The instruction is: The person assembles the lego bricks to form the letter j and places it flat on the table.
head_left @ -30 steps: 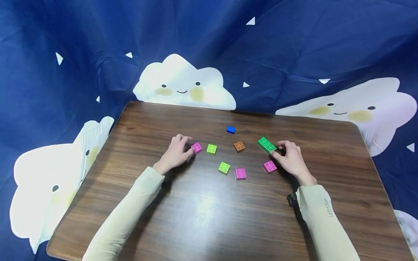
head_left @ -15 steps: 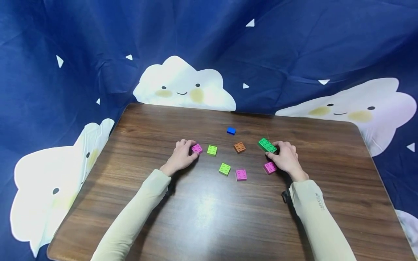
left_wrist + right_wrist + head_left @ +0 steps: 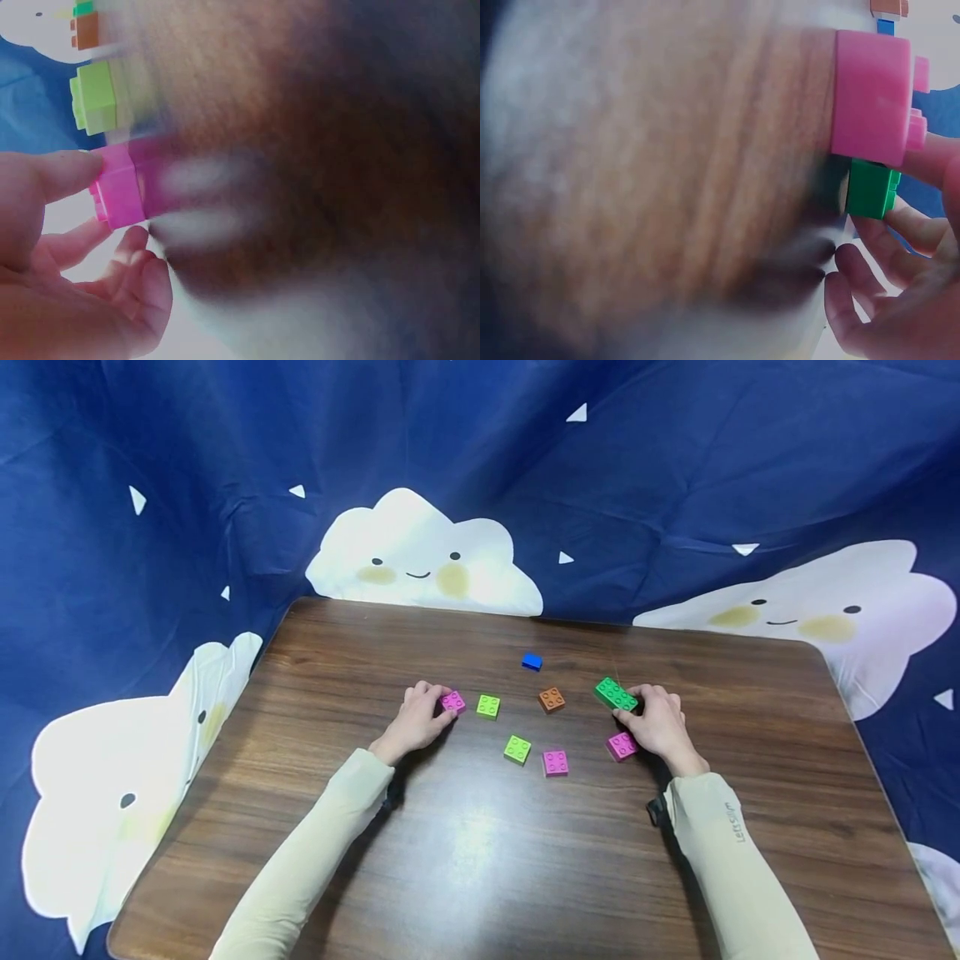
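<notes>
My left hand (image 3: 416, 720) pinches a pink toy brick (image 3: 453, 702) between thumb and fingers; the left wrist view has the thumb on one side of this pink brick (image 3: 120, 186) and a finger at the other. On the right side, my right hand (image 3: 657, 722) grips the near end of a long green brick (image 3: 617, 694). In the right wrist view the fingers are around the green brick (image 3: 868, 189), partly behind a nearer pink brick (image 3: 871, 97). That second pink brick (image 3: 622, 746) lies just below the right thumb. Both held bricks appear to rest on the table.
Between the hands lie a lime brick (image 3: 488, 707), another lime brick (image 3: 517, 750), a brown brick (image 3: 552, 699) and a third pink brick (image 3: 555, 763). A small blue brick (image 3: 532, 662) sits farther back. The wooden table (image 3: 465, 877) ends at a blue curtain (image 3: 600, 485).
Both hands have closed in: the left moved right onto the pink brick, and the right moved left onto the green brick. In the last half second both have stayed nearly still.
</notes>
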Demonstrator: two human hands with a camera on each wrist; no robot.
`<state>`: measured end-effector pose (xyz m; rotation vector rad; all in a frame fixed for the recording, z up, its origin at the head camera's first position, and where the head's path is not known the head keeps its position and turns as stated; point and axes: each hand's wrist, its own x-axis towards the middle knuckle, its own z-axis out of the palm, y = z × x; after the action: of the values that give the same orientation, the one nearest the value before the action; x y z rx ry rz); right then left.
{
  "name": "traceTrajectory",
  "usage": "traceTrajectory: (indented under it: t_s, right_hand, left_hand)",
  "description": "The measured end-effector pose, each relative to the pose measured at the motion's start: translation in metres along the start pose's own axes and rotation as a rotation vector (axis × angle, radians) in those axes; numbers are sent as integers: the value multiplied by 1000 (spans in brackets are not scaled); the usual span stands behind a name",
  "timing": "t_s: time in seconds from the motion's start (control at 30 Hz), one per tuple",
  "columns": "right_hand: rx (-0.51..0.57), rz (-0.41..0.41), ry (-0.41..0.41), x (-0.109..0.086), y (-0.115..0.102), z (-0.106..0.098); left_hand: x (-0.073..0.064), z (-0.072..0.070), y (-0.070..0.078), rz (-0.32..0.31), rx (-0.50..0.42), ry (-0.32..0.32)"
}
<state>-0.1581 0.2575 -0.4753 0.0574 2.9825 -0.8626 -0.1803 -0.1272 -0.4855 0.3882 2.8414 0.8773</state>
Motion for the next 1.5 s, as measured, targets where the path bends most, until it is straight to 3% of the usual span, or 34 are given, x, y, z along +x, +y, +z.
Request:
traceTrajectory:
  t_s: [0.5, 0.87, 1.3, 1.5]
  right_hand:
    - [132, -76, 69, -6, -5, -6]
    - [163, -139, 98, -22, -22, -7]
    - [216, -200, 62, -60, -40, 12]
    - [287, -218, -9, -82, -49, 23]
  left_hand:
    - [2, -9, 2, 15, 55, -70]
    - [3, -14, 2, 58, 43, -75]
    - [1, -13, 2, 71, 43, -76]
    - [0, -11, 0, 65, 34, -63]
